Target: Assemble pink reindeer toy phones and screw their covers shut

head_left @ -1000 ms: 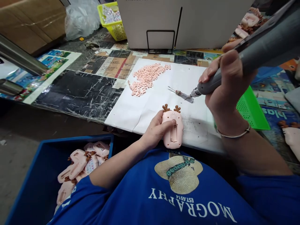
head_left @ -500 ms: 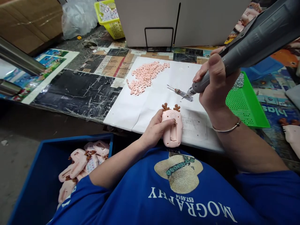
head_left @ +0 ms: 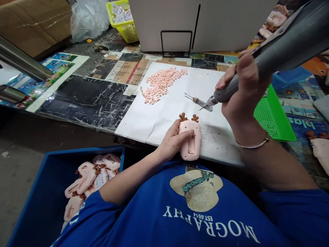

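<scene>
My left hand (head_left: 172,141) grips a pink toy phone (head_left: 189,147) with brown antlers, its back face up and an open battery slot showing. The thumb lies across the upper end of that slot. Raised on the right, my right hand (head_left: 244,89) is wrapped round a grey electric screwdriver (head_left: 277,48). Its thin bit points down and left, above the white sheet (head_left: 164,116) and apart from the toy. A small hand screwdriver (head_left: 196,100) with a clear handle lies on the sheet behind the toy. Further back is a heap of small pink pieces (head_left: 160,82).
Several pink antlered toys (head_left: 86,176) fill part of a blue bin (head_left: 46,178) at lower left. A green basket (head_left: 276,113) stands at right, near another pink toy (head_left: 320,147). At the back are a yellow basket (head_left: 127,29) and a grey panel (head_left: 164,17).
My right hand and the electric screwdriver have shifted slightly right. The view has moved a little; my left hand still holds the toy phone in the same way.
</scene>
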Available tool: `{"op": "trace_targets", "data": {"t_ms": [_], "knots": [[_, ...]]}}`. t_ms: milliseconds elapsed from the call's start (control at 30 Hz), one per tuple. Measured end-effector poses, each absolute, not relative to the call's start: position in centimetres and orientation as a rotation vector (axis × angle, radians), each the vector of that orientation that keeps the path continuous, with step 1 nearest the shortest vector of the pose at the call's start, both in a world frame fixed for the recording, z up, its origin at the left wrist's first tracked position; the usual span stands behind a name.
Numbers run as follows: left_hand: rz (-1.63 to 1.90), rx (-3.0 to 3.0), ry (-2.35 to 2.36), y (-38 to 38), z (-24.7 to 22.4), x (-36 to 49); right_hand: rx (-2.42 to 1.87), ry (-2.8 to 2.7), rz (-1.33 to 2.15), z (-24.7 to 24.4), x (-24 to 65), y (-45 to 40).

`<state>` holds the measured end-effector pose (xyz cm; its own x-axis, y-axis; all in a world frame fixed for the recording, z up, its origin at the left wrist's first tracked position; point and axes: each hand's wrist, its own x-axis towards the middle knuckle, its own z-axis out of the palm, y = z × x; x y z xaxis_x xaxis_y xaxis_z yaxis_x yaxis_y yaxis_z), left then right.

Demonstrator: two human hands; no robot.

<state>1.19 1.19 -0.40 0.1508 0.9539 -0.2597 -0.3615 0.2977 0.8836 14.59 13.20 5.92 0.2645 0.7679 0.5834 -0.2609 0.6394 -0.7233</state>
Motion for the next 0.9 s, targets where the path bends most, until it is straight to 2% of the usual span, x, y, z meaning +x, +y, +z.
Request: {"op": "trace_targets", "data": {"t_ms": [167,267,467,900], "knots": [[1.092,0.847,1.009,1.3,-0.9,1.2,-0.411,-1.185,0.674,9.0,13.2,9.4],[1.113,0.878,1.005,1.3,-1.1,1.3,-0.441,-1.272,0.753,9.6,12.8,7.1],[1.116,0.886,1.011,1.3,-1.0,1.4,-0.537,-1.341,0.978,9.4,13.0,5.9],[1.1,0.901,1.03,1.3,-0.5,1.3,-0.48,-1.274,1.026,8.4,12.4,6.3]]}}
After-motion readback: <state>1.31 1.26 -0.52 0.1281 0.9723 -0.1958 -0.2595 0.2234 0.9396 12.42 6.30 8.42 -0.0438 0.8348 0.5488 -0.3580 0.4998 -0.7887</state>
